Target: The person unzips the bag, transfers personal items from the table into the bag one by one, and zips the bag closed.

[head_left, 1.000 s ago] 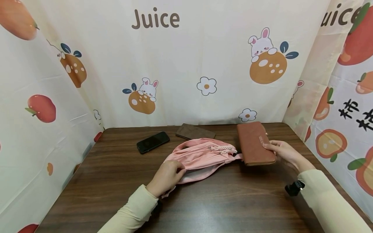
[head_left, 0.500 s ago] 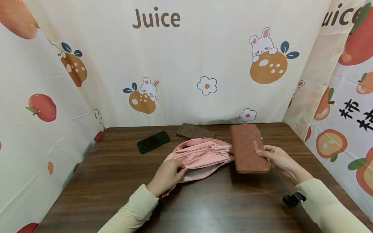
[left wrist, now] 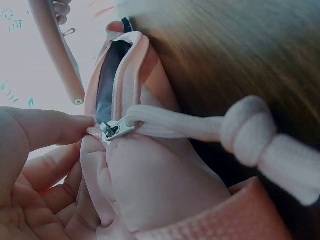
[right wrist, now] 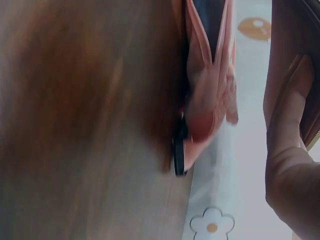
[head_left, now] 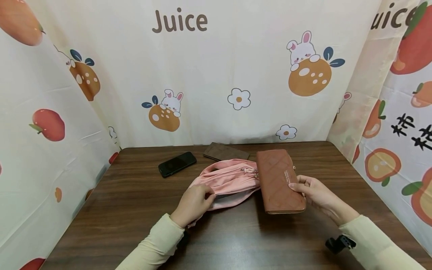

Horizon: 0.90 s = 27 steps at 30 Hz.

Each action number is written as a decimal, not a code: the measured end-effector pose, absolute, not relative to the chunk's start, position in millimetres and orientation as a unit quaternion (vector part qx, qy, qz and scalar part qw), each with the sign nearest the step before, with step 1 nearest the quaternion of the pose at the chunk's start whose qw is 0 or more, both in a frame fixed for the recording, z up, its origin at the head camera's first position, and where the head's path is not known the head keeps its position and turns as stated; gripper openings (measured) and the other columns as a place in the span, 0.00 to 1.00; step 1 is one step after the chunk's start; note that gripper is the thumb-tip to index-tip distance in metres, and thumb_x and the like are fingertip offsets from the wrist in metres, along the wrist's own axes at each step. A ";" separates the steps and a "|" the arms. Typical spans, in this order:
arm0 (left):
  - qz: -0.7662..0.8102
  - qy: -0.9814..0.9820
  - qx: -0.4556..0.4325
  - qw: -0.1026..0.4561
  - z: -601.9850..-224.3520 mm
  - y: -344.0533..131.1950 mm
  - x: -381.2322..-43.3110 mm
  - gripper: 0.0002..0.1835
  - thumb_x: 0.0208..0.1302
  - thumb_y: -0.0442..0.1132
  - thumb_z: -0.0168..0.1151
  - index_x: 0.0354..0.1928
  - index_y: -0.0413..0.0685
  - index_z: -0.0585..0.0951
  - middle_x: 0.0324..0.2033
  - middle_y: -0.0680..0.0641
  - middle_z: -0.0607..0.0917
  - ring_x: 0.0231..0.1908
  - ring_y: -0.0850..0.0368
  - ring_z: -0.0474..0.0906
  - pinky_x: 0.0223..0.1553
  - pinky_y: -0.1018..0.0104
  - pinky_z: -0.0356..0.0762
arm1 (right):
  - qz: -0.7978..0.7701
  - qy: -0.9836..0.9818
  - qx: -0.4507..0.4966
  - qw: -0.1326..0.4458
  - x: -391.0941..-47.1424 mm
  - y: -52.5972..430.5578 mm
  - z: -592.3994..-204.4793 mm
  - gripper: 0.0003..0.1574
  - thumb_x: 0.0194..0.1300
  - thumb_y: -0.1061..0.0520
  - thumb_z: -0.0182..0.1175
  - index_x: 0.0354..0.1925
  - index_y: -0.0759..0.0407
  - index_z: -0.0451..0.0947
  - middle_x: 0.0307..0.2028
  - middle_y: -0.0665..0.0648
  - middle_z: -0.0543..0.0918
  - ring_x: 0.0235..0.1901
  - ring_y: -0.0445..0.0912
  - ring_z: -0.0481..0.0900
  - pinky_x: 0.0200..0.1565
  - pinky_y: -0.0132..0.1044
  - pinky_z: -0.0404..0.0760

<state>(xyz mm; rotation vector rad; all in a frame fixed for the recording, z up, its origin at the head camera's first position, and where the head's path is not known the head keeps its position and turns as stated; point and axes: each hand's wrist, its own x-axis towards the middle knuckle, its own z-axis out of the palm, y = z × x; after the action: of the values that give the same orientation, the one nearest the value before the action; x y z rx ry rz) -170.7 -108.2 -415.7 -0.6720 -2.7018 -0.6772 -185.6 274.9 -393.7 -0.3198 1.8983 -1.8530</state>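
Note:
A pink waist bag [head_left: 229, 180] lies on the table with its zipped mouth gaping toward the near side. My left hand [head_left: 192, 204] pinches the fabric at the edge of that mouth, beside the metal zipper pull [left wrist: 114, 131] and its knotted cord [left wrist: 250, 131]. Inside, a dark grey lining [left wrist: 111, 75] shows. In my right hand [head_left: 315, 195] is a brown long wallet [head_left: 278, 180], thumb on its front face and fingers behind. The wallet is raised above the table and overlaps the bag's right end in the head view. A black buckle [right wrist: 180, 145] hangs at that end.
A black smartphone [head_left: 177, 164] lies at the back left of the wooden table [head_left: 135, 225]. Behind the bag lies a dark brown flat wallet [head_left: 225, 152], partly covered by it. A printed curtain [head_left: 216, 67] rises at the table's back edge and along both sides.
My right hand has brought the brown long wallet left and nearer to me, over the bag's right end. My left hand keeps its place on the bag's edge.

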 end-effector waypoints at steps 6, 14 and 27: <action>-0.234 -0.936 -0.225 0.138 -415.5 -108.3 -171.0 0.06 0.60 0.38 0.65 0.26 0.54 0.85 0.25 0.58 0.84 0.29 0.64 0.79 0.37 0.66 0.79 | -0.678 0.675 -0.140 0.255 -172.8 264.5 -396.4 0.05 0.74 0.61 0.49 0.42 0.57 0.72 0.33 0.50 0.88 0.32 0.40 0.86 0.34 0.35 0.85; -0.237 -0.936 -0.215 0.147 -417.1 -107.1 -170.9 0.07 0.59 0.37 0.65 0.24 0.55 0.83 0.24 0.59 0.82 0.27 0.66 0.76 0.34 0.68 0.77 | -0.679 0.650 -0.161 0.301 -157.4 252.2 -403.4 0.06 0.74 0.62 0.48 0.45 0.58 0.72 0.36 0.52 0.88 0.36 0.42 0.87 0.37 0.36 0.85; -0.238 -0.934 -0.205 0.172 -419.0 -106.5 -172.6 0.08 0.57 0.37 0.65 0.22 0.56 0.82 0.21 0.60 0.79 0.24 0.67 0.72 0.30 0.71 0.73 | -0.684 0.608 -0.201 0.349 -138.8 234.0 -414.2 0.05 0.73 0.64 0.48 0.42 0.57 0.70 0.37 0.49 0.87 0.36 0.39 0.86 0.37 0.33 0.84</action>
<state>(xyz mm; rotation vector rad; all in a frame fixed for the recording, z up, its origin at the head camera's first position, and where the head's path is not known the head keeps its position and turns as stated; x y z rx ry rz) -172.6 -106.5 -419.0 -0.5825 -2.6492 -0.6740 -138.8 234.0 -414.2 -0.5201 1.5756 -1.7728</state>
